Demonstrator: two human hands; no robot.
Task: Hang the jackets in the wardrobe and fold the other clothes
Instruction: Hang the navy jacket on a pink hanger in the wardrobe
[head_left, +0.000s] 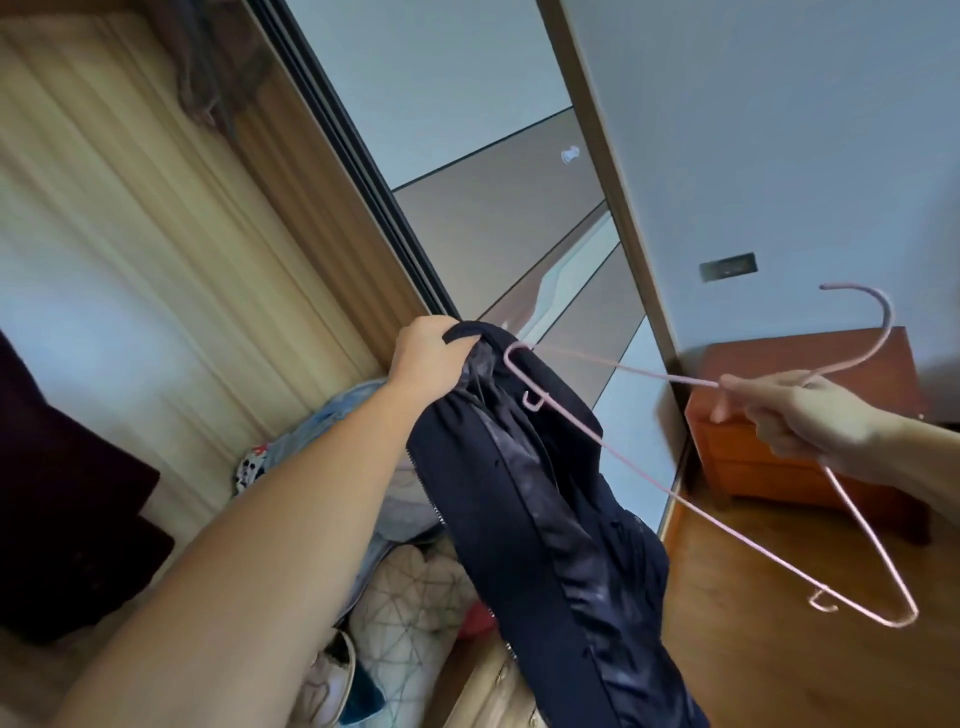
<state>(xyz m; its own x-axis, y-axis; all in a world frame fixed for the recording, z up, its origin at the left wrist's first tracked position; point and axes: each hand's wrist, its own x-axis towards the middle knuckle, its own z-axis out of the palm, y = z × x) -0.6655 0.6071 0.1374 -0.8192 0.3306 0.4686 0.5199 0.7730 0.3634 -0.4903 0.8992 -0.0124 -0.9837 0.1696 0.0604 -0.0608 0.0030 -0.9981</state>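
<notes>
Gripping the collar of a dark jacket, the left hand held it up before the wardrobe, its fingers curled tight round the fabric while the rest hung down. The right hand pinched a pink hanger near its neck, hook pointing up and away. One hanger shoulder lay against the jacket's collar opening. Below sat a heap of clothes, and a wooden nightstand stood by the wall.

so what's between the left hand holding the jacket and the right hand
In the head view, only the pink hanger spans that gap: the right hand grips it near the neck, and its far corner reaches the dark jacket collar held by the left hand.
</notes>
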